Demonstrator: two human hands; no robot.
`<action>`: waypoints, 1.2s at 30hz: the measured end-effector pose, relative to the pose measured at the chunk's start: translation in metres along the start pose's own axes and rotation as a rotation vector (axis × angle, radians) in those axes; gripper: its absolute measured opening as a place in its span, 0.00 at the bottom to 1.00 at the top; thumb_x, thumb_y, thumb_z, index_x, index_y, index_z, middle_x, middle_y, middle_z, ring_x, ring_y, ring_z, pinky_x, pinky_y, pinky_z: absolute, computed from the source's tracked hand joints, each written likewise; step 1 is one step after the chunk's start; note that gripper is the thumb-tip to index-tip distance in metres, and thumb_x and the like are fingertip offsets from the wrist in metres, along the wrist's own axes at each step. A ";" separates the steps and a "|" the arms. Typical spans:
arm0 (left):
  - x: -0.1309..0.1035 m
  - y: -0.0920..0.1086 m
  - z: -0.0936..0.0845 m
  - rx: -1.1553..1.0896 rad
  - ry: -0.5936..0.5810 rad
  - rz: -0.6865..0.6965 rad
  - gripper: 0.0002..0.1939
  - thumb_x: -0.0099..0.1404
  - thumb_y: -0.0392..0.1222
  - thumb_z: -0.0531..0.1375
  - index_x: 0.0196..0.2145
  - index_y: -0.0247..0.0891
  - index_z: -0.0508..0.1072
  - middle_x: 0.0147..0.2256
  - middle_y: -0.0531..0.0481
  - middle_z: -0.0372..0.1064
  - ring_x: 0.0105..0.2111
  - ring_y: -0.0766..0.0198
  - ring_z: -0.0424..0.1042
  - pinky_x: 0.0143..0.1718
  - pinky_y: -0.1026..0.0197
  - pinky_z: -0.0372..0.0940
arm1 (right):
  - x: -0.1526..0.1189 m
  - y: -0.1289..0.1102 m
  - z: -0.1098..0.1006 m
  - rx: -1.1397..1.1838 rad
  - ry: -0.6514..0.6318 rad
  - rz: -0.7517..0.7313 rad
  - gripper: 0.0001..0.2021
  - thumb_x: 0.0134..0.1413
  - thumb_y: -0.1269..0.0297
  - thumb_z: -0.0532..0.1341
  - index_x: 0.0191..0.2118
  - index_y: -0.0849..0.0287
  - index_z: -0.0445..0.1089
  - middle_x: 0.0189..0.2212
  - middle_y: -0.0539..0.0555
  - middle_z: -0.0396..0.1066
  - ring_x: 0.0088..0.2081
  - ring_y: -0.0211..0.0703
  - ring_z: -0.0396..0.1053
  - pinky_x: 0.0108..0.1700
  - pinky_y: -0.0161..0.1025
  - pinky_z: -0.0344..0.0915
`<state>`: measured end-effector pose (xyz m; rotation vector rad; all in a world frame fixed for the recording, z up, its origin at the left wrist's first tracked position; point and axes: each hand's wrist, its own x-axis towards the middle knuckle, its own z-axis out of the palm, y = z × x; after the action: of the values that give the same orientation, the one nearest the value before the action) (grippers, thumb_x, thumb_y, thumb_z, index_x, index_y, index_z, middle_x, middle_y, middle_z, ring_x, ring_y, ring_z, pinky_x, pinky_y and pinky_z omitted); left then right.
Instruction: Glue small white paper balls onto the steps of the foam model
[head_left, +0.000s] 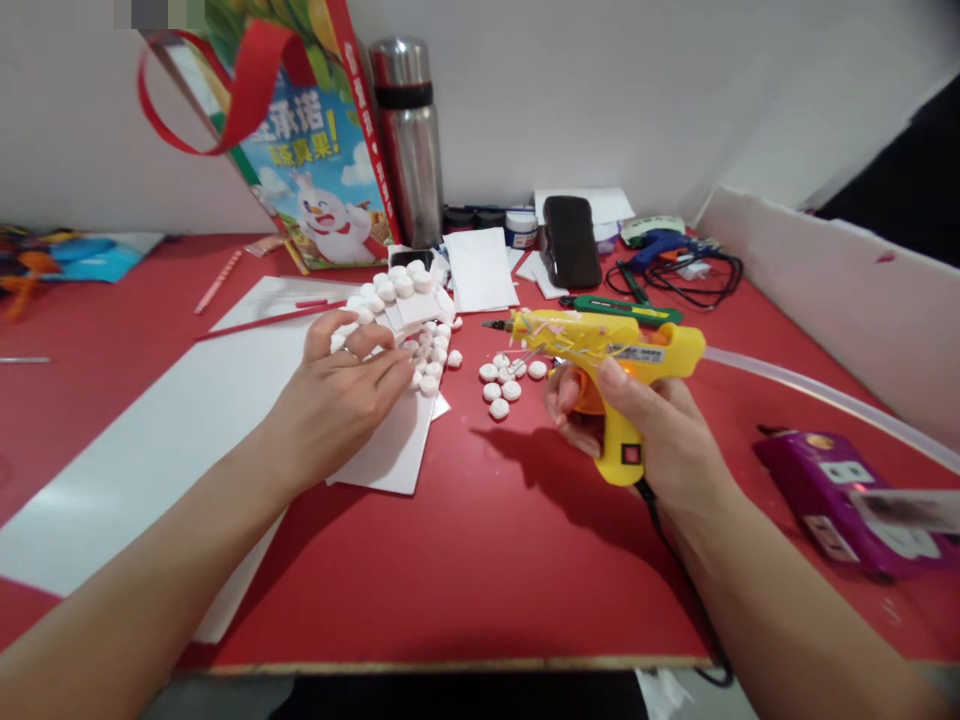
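Note:
My right hand (660, 430) is wrapped around the handle of a yellow hot glue gun (577, 335). Its nozzle points left, and strands of dried glue cling to the body. A clear glue stick (810, 385) runs out of its back. My left hand (349, 395) is over a white construction edged with small white balls (397, 285), its fingers bent together. What lies between those fingertips is hidden. White board (390, 455) lies beneath this hand. Between my hands, several loose white balls (499, 408) rest on the red table (487, 570).
Behind stand a printed gift bag (315, 150), a steel flask (409, 150), paint jars (520, 228) and a black phone-like case (571, 240). A green utility knife (622, 308) and tangled cables (697, 275) lie at right, near a purple box (862, 500). White sheets (165, 430) spread left.

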<state>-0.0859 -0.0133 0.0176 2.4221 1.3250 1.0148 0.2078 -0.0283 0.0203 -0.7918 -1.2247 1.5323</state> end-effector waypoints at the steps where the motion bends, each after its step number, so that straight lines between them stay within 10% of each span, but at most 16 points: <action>1: -0.005 0.000 -0.003 0.123 -0.027 0.051 0.11 0.68 0.33 0.58 0.40 0.46 0.78 0.39 0.48 0.80 0.50 0.49 0.73 0.67 0.37 0.44 | 0.000 0.000 0.000 -0.005 0.004 0.000 0.16 0.62 0.51 0.65 0.31 0.61 0.76 0.29 0.54 0.71 0.21 0.32 0.62 0.21 0.34 0.56; 6: -0.039 0.017 -0.009 0.504 0.096 0.087 0.16 0.67 0.34 0.59 0.51 0.43 0.73 0.50 0.42 0.79 0.42 0.50 0.77 0.43 0.50 0.65 | -0.001 -0.002 0.003 -0.033 0.049 0.033 0.17 0.57 0.48 0.68 0.29 0.58 0.77 0.29 0.54 0.71 0.21 0.33 0.61 0.21 0.34 0.56; 11: -0.052 0.045 0.008 0.697 -0.106 0.049 0.25 0.66 0.32 0.52 0.61 0.34 0.63 0.48 0.34 0.80 0.17 0.60 0.69 0.19 0.56 0.49 | 0.000 0.001 0.004 -0.008 0.045 0.019 0.15 0.57 0.50 0.69 0.29 0.57 0.77 0.31 0.54 0.72 0.24 0.36 0.65 0.20 0.34 0.55; 22: -0.031 0.060 0.018 0.860 -0.561 -0.372 0.31 0.69 0.34 0.47 0.69 0.28 0.54 0.59 0.30 0.71 0.28 0.50 0.79 0.24 0.54 0.64 | 0.001 0.004 0.000 0.005 0.000 -0.016 0.15 0.64 0.55 0.65 0.31 0.61 0.78 0.30 0.53 0.71 0.21 0.31 0.62 0.20 0.33 0.57; 36: -0.040 0.050 0.017 0.588 -0.410 -0.428 0.31 0.73 0.39 0.45 0.71 0.33 0.49 0.49 0.41 0.78 0.34 0.55 0.80 0.31 0.57 0.67 | 0.002 0.006 0.001 0.002 0.025 -0.013 0.15 0.62 0.55 0.65 0.31 0.61 0.77 0.30 0.54 0.71 0.23 0.34 0.65 0.19 0.31 0.56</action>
<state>-0.0562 -0.0720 0.0101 2.3382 2.0446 0.0059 0.2046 -0.0266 0.0148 -0.7982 -1.2081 1.5090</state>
